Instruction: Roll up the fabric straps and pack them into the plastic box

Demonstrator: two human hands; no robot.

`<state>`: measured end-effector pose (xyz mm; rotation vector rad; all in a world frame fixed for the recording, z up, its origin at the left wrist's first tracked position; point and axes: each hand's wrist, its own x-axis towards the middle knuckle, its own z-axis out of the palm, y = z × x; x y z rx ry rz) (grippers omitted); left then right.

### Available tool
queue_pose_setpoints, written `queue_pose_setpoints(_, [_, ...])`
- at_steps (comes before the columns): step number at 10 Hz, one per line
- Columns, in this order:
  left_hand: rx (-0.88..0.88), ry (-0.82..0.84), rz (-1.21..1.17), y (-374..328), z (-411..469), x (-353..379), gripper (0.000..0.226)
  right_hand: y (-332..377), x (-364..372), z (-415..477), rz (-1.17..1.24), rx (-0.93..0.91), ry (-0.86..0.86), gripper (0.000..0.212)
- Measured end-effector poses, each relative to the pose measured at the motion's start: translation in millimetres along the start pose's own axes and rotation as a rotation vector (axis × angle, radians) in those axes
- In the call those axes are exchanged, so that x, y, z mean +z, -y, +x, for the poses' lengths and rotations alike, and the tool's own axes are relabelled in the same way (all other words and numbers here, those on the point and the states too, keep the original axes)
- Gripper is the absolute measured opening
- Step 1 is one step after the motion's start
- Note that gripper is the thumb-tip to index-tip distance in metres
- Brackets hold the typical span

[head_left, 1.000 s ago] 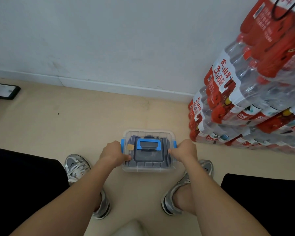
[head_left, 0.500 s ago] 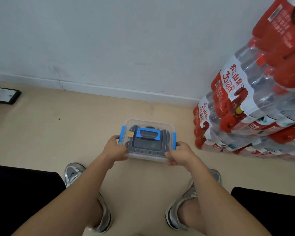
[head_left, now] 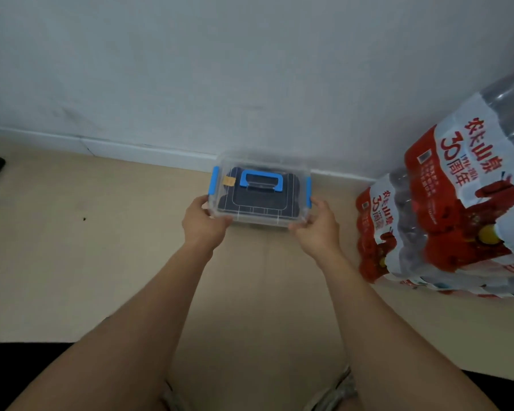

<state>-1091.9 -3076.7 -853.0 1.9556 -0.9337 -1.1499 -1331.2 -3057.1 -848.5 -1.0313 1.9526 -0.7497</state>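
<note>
The box is clear plastic, rectangular with rounded corners and its lid closed. It has a blue handle on top and a blue latch at each end, and dark contents show blurrily through it. It is low by the baseboard, over the beige floor; whether it touches the floor cannot be told. The left hand grips its near left corner and the right hand its near right corner, fingers curled round the edges. Shrink-wrapped bottle packs stand to the right.

Dim flat indoor light, grey cast, shadows soft. Faint shadow on floor under box. Whole frame soft with motion blur; bottle packs right of right hand smeared worst. Wide-angle bend at edges.
</note>
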Motion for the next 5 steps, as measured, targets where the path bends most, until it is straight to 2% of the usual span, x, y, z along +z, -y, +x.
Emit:
queue_pose_setpoints(1, [-0.059, -0.032, -0.006, -4.3, 7.2, 3.0, 0.066, 5.6, -1.8, 0.5, -0.093, -0.004, -0.013, 0.078])
queue_pose_setpoints(2, [-0.047, -0.075, 0.134, -6.9, 10.0, 0.0, 0.060, 16.1, -8.7, -2.7, -0.320, 0.034, -0.117, 0.066])
queue_pose_setpoints(3, [0.049, -0.024, 0.378, -19.5, -2.0, -6.0, 0.051, 31.1, -15.2, -12.3, -0.418, -0.032, -0.106, 0.039])
queue_pose_setpoints(4, [0.241, 0.053, 0.425, -45.2, -19.4, -10.6, 0.033, 60.4, -23.2, -28.0, -0.297, -0.175, 0.023, 0.025])
queue_pose_setpoints(5, [0.452, 0.251, 0.464, -76.9, -54.6, -19.9, 0.012, 105.4, -37.8, -50.0, -0.039, -0.274, 0.155, 0.016])
